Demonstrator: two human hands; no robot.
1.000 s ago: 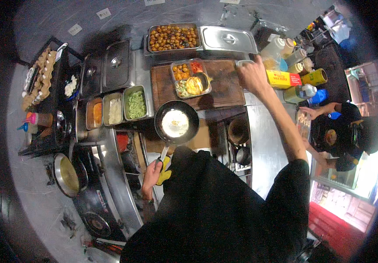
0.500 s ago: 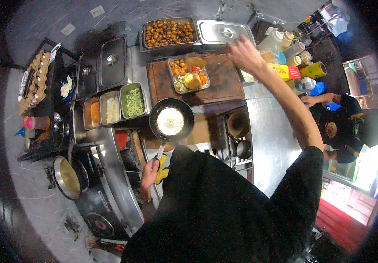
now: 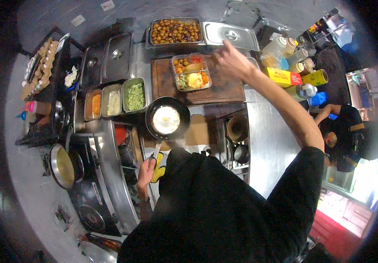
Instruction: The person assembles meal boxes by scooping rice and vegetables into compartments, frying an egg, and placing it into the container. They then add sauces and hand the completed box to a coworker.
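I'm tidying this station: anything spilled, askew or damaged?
Nothing stands out: the divided container sits upright on the cutting board, whose dark patches seem ordinary wear or shadow, and the left hand holds the frying pan.

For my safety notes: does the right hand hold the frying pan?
No, the left hand holds the frying pan by its handle, while the right hand is apart from it.

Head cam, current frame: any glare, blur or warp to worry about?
Head view: bright opening at lower right is blown out; head view: steel counter carries strong glare; head view: straight edges bow toward the darkened border; head view: right hand looks slightly soft, perhaps motion blur.
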